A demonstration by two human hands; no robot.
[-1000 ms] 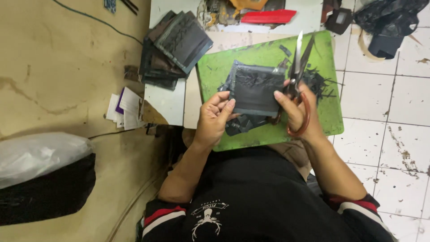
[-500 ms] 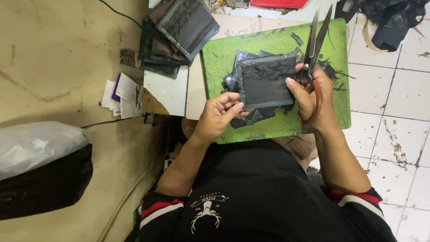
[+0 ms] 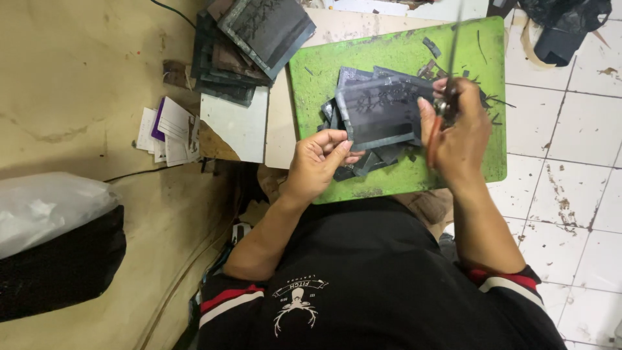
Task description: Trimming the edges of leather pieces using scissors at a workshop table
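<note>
Head view: the left hand [image 3: 321, 159] pinches the near left corner of a dark panel [image 3: 382, 110], held above the green mat [image 3: 492, 97] on the table. The right hand [image 3: 457, 133] grips the panel's right edge along with scissors [image 3: 447, 84], blades pointing to the far edge. More dark pieces [image 3: 363, 165] lie beneath; a stack [image 3: 253, 45] sits at the mat's far left corner

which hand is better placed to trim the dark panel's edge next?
Likely right. The right hand already holds the scissors against the dark panel, over the green mat. The left hand only pinches the panel's lower left corner.
</note>
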